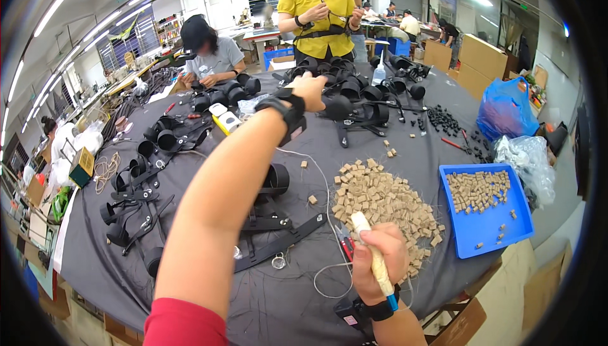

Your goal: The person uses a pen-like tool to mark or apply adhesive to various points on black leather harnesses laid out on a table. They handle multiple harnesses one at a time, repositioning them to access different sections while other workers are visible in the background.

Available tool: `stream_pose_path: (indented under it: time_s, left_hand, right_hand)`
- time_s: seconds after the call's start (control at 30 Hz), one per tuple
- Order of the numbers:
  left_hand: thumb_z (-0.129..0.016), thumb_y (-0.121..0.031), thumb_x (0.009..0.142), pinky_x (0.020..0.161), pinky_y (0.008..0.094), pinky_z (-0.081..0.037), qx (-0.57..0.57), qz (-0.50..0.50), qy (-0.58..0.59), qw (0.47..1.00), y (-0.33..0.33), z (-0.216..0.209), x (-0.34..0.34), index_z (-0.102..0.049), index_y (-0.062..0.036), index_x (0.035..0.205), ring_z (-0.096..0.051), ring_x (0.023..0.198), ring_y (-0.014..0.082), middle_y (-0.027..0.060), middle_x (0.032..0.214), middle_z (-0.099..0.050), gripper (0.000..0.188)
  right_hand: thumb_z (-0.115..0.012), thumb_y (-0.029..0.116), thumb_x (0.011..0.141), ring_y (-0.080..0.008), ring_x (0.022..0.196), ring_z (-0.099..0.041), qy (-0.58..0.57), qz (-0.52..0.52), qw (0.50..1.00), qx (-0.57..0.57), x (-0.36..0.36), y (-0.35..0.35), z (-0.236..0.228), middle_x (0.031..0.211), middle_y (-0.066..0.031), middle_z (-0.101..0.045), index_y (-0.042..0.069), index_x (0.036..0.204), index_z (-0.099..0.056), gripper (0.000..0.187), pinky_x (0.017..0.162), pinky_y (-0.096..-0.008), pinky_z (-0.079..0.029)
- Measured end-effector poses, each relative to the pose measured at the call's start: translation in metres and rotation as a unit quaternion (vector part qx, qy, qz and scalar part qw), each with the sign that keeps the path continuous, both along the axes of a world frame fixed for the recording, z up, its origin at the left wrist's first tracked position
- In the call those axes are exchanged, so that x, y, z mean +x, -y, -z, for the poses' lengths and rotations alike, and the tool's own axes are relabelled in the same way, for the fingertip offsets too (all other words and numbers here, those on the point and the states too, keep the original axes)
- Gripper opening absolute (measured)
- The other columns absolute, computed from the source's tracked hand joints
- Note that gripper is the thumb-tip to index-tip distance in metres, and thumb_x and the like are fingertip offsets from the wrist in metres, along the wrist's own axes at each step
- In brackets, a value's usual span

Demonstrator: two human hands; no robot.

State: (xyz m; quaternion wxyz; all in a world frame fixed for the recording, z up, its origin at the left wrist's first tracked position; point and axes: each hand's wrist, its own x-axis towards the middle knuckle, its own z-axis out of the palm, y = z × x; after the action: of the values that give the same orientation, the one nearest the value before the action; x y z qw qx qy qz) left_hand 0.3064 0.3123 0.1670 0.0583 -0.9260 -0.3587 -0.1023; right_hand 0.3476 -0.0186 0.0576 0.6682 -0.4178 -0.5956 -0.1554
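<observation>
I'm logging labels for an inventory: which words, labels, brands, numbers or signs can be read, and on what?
None is legible.
Left wrist's black device: label too small to read.
Right wrist's black device: label too small to read.
Green-and-yellow carton: any print too blurred.

Right hand (pixel 392 252) grips a cream-coloured tool (pixel 379 269) beside tan blocks (pixel 380 195)

The left arm (pixel 218 219) stretches far forward from the lower edge — slanting up and rightward, elbow nearly straight — and ends in the left hand (pixel 308 91), back uppermost, its fingertips too unclear to read. The right forearm (pixel 400 331), the lower of the 2, rises short and steep; the right hand (pixel 385 254) is curled in a grip.
</observation>
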Motion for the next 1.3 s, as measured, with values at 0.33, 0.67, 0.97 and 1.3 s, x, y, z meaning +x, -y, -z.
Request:
stream_pose_path:
  time_s: [0.33, 0.67, 0.97, 1.3]
  left_hand:
    - [-0.07, -0.024, 0.083, 0.088, 0.0421, -0.052, -0.115, 0.045, -0.119, 0.985, 0.136, 0.051, -0.23, -0.066, -0.001, 0.113, -0.065, 0.1, 0.0347, 0.018, 0.104, -0.068, 0.038]
    - [-0.066, -0.021, 0.088, 0.078, 0.0436, -0.048, 0.122, -0.041, 0.11, 0.986, 0.148, 0.127, -0.266, -0.065, -0.0007, 0.074, -0.058, 0.085, 0.0349, 0.0152, 0.079, -0.06, 0.025]
    - [-0.077, -0.026, 0.076, 0.082, 0.0426, -0.051, -0.04, 0.03, -0.058, 0.997, 0.182, 0.125, -0.26, -0.061, -0.0036, 0.103, -0.063, 0.098, 0.0324, 0.0144, 0.11, -0.063, 0.039]
    - [-0.067, -0.011, 0.084, 0.071, 0.0399, -0.05, -0.015, 0.092, 0.159, 0.983, 0.209, 0.028, -0.275, -0.061, -0.0023, 0.088, -0.062, 0.079, 0.0328, 0.0137, 0.081, -0.063, 0.012]
  right_hand:
    - [-0.065, 0.022, 0.095, -0.012, 0.069, -0.061, -0.19, -0.06, 0.976, -0.087, -0.009, 0.008, 0.011, 0.085, -0.01, -0.065, 0.0, 0.108, -0.06, 0.025, 0.062, -0.0258, -0.048]
    - [-0.061, 0.02, 0.098, -0.0095, 0.071, -0.056, -0.158, -0.059, 0.98, -0.105, -0.012, -0.012, 0.027, 0.085, -0.0047, -0.061, 0.0, 0.106, -0.062, 0.021, 0.064, -0.0241, -0.045]
    - [-0.06, 0.016, 0.098, -0.0077, 0.07, -0.055, -0.197, -0.081, 0.972, -0.097, -0.013, -0.009, 0.022, 0.085, -0.0038, -0.061, 0.0, 0.104, -0.062, 0.017, 0.062, -0.0221, -0.044]
    - [-0.061, 0.013, 0.096, -0.0117, 0.072, -0.056, -0.175, -0.081, 0.976, -0.103, -0.011, -0.008, 0.025, 0.085, -0.0057, -0.061, 0.0, 0.101, -0.062, 0.014, 0.065, -0.0254, -0.045]
